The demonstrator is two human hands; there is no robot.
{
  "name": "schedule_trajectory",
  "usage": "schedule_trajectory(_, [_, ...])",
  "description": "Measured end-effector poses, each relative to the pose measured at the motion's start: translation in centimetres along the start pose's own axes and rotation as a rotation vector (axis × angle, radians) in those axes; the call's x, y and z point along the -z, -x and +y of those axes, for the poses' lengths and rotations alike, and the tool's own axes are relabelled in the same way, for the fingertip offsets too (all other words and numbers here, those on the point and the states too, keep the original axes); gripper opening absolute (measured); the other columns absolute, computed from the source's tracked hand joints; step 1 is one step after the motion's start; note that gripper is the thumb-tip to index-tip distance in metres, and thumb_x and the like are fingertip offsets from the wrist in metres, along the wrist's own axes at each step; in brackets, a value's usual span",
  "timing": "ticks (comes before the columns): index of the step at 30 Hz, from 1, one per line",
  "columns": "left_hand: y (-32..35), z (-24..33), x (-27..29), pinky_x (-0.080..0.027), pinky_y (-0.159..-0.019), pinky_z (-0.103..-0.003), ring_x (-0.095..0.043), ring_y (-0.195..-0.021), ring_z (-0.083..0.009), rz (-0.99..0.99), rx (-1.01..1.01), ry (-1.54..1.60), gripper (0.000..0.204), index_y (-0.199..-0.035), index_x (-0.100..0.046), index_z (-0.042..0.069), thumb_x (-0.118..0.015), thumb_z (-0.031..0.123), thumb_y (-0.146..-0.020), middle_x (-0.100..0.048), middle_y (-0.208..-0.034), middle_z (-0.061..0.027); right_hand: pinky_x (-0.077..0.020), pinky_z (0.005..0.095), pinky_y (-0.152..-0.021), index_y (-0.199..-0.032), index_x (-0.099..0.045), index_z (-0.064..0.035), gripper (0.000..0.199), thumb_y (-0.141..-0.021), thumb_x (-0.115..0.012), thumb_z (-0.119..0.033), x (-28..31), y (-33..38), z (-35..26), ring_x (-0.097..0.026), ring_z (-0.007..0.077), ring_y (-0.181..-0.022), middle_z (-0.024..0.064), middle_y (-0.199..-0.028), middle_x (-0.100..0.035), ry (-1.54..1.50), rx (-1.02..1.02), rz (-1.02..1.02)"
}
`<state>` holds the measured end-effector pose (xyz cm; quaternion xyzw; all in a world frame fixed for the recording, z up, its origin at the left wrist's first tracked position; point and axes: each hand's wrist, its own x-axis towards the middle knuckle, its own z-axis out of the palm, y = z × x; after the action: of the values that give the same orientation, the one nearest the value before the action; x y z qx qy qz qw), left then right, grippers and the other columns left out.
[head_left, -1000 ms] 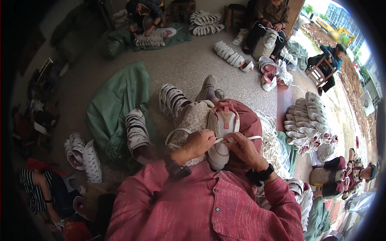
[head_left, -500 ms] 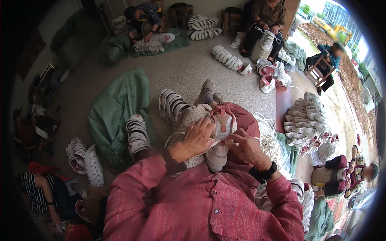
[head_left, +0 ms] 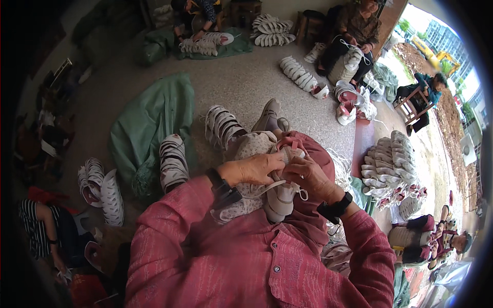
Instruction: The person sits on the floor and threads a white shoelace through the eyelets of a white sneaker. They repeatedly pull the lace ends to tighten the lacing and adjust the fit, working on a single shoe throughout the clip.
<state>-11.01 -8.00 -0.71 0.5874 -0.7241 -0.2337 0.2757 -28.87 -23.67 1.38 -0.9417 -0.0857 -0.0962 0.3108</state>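
A pale sneaker (head_left: 280, 205) with a pinkish-red lining lies across my lap, its toe toward me. My left hand (head_left: 255, 168) curls over the left side of its opening, fingers closed on the shoe. Opposite it, my right hand (head_left: 309, 176) has thumb and fingers pinched together at the lacing, on a white shoelace (head_left: 304, 194). A small loop of the lace hangs below the right fingers, and another length runs out under the left hand. Both hands hide most of the eyelets and tongue.
Left of my legs lies a green sack (head_left: 154, 123), with rows of white shoes (head_left: 173, 161) beside it. At right is a tall shoe stack (head_left: 390, 164) near a bundle of white laces (head_left: 336, 167). Several people handle shoes around me; one sits by a wooden chair (head_left: 413, 105).
My hands have drawn closer together over the shoe's opening, covering the tongue. A lace loop now shows below my right hand. The whole view has shifted slightly.
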Motion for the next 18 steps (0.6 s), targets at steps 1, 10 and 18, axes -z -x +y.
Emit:
schedule_trajectory(1, [0.1,-0.4,-0.6,-0.052,-0.076,-0.038,-0.063,-0.091,-0.0267,0.039,0.003,0.005,0.025,-0.088,-0.059,0.006,-0.078,0.010,-0.073,-0.054,-0.096,-0.0076,-0.0379,0.0455,-0.103,-0.098,-0.070,-0.0127,0.011,-0.087,-0.068,-0.012,-0.1,-0.3,-0.1,-0.063,0.0261,-0.095,0.0044,-0.091,-0.062,-0.001,-0.005,-0.010])
schedule_trajectory(10, [0.6,-0.2,-2.4,-0.050,-0.071,-0.036,-0.060,-0.083,-0.0240,0.262,-0.070,0.015,0.024,-0.077,-0.055,0.005,-0.078,0.008,-0.074,-0.051,-0.089,-0.0059,-0.0521,0.0389,-0.072,-0.095,-0.071,-0.0106,0.012,-0.083,-0.071,-0.009,-0.1,-1.4,0.8,-0.066,0.0306,-0.082,0.0072,-0.091,-0.065,-0.008,0.072,-0.111])
schedule_trajectory(18, [0.3,-0.1,-2.3,-0.050,-0.073,-0.040,-0.062,-0.086,-0.0296,0.241,-0.005,0.074,0.023,-0.075,-0.056,0.005,-0.078,0.011,-0.072,-0.053,-0.092,-0.0086,-0.0502,0.0405,-0.079,-0.108,-0.064,-0.0077,0.029,-0.079,-0.068,-0.007,-0.5,-0.8,0.1,-0.064,0.0285,-0.096,0.0128,-0.108,-0.057,0.430,0.170,-0.252])
